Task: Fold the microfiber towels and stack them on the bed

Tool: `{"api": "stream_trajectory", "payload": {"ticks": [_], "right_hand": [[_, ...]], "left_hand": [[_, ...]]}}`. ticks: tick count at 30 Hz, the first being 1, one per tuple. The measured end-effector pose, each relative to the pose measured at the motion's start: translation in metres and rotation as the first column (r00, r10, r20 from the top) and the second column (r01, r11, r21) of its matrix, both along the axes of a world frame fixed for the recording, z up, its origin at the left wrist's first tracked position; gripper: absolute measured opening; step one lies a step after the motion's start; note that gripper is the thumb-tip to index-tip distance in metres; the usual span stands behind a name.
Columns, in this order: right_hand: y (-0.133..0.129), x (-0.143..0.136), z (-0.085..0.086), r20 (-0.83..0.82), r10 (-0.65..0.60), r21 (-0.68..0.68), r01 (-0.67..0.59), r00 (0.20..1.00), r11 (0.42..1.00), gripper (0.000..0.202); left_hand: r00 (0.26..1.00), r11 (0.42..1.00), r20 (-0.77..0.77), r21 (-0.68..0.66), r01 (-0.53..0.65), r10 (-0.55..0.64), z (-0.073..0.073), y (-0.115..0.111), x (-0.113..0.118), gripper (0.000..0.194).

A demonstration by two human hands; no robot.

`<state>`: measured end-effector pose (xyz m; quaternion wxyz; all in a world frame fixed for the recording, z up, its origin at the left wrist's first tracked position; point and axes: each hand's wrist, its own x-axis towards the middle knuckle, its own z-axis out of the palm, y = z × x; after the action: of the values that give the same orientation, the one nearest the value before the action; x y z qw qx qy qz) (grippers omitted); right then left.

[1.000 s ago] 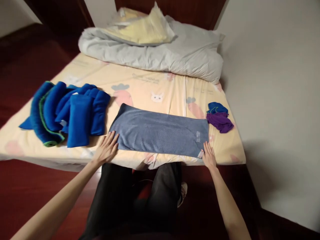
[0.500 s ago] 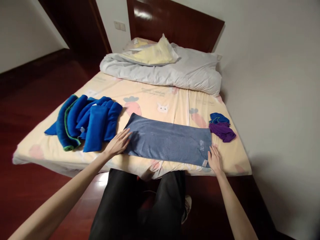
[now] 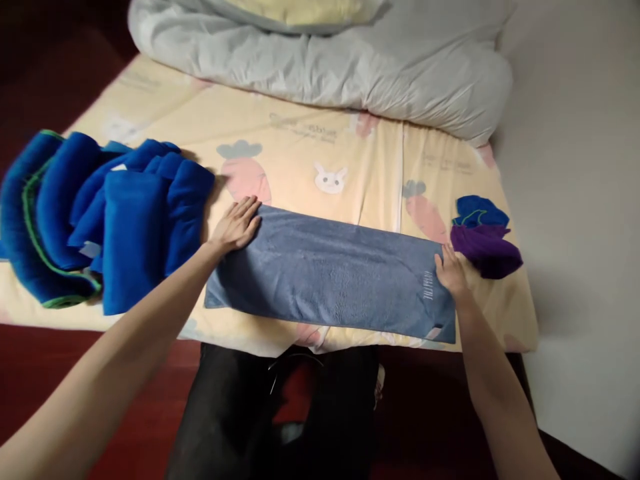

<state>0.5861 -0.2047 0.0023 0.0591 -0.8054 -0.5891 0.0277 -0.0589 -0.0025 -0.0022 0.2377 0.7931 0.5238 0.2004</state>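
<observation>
A grey-blue towel (image 3: 320, 273) lies spread flat in a long rectangle near the bed's front edge, with pale lettering and a small white label at its right end. My left hand (image 3: 237, 225) rests on the towel's far left corner, palm down, fingers stretched out. At the far right corner, my right hand (image 3: 453, 270) touches the towel with its fingers extended. Left of the towel sits a pile of rolled and folded blue cloths (image 3: 135, 220), some with green edging. Beyond my right hand is a crumpled purple cloth (image 3: 485, 248) with a blue, green-edged cloth (image 3: 481, 211) against it.
The bed wears a pale yellow sheet (image 3: 300, 157) printed with carrots and rabbits. Across its far part lies a bunched grey-white quilt (image 3: 320, 70), with a yellow pillow (image 3: 310, 10) on top. A white wall (image 3: 580, 200) stands close on the right.
The view has tilted down and come closer to the bed. Both hands have slid away from me along the towel's ends to its far corners. The towel stays spread flat.
</observation>
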Motion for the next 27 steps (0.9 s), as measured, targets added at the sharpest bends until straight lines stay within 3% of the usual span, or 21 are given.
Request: {"api": "stream_trajectory", "payload": {"ticks": [4, 8, 10, 12, 14, 15, 16, 18, 20, 23, 27], "right_hand": [[-0.002, 0.002, -0.010, 0.051, -0.012, 0.025, 0.011, 0.999, 1.000, 0.063], [0.001, -0.007, 0.003, 0.083, -0.032, -0.004, 0.033, 0.996, 0.999, 0.062], [0.012, -0.019, 0.017, 0.089, -0.037, 0.059, 0.032, 0.995, 0.998, 0.061], [0.031, -0.039, 0.034, 0.070, -0.005, 0.160, -0.006, 0.998, 0.987, 0.058], [0.055, -0.068, 0.049, 0.001, 0.090, 0.200, -0.088, 0.996, 0.976, 0.053], [0.068, -0.085, 0.056, -0.052, 0.156, 0.189, -0.144, 0.986, 0.971, 0.050], [0.082, -0.103, 0.061, -0.115, 0.226, 0.166, -0.206, 0.967, 0.964, 0.048], [0.106, -0.140, 0.067, -0.233, 0.340, 0.098, -0.326, 0.911, 0.940, 0.042], [0.126, -0.173, 0.068, -0.307, 0.394, 0.038, -0.403, 0.866, 0.915, 0.036], [0.147, -0.207, 0.062, -0.364, 0.370, -0.021, -0.404, 0.855, 0.914, 0.028], [0.165, -0.224, 0.047, -0.409, 0.286, -0.085, -0.348, 0.867, 0.934, 0.019]], "left_hand": [[0.999, 1.000, -0.046, -0.026, 0.004, -0.006, 0.005, 0.003, -0.003, 0.063], [0.993, 0.993, 0.011, 0.011, -0.119, 0.119, 0.026, -0.014, 0.009, 0.067], [0.951, 0.958, 0.184, 0.096, -0.269, 0.248, 0.041, -0.048, 0.028, 0.071], [0.844, 0.895, 0.401, 0.114, -0.432, 0.356, 0.055, -0.107, 0.060, 0.065], [0.667, 0.867, 0.593, -0.115, -0.484, 0.451, 0.066, -0.186, 0.102, 0.046], [0.577, 0.860, 0.644, -0.301, -0.413, 0.502, 0.069, -0.227, 0.125, 0.041], [0.507, 0.828, 0.659, -0.491, -0.270, 0.556, 0.071, -0.267, 0.148, 0.039], [0.395, 0.658, 0.615, -0.752, 0.036, 0.682, 0.070, -0.333, 0.186, 0.040], [0.303, 0.458, 0.505, -0.862, 0.218, 0.808, 0.067, -0.370, 0.209, 0.045], [0.137, 0.298, 0.354, -0.900, 0.317, 0.925, 0.060, -0.376, 0.223, 0.051], [-0.031, 0.221, 0.224, -0.912, 0.345, 0.974, 0.053, -0.351, 0.231, 0.022]]}}
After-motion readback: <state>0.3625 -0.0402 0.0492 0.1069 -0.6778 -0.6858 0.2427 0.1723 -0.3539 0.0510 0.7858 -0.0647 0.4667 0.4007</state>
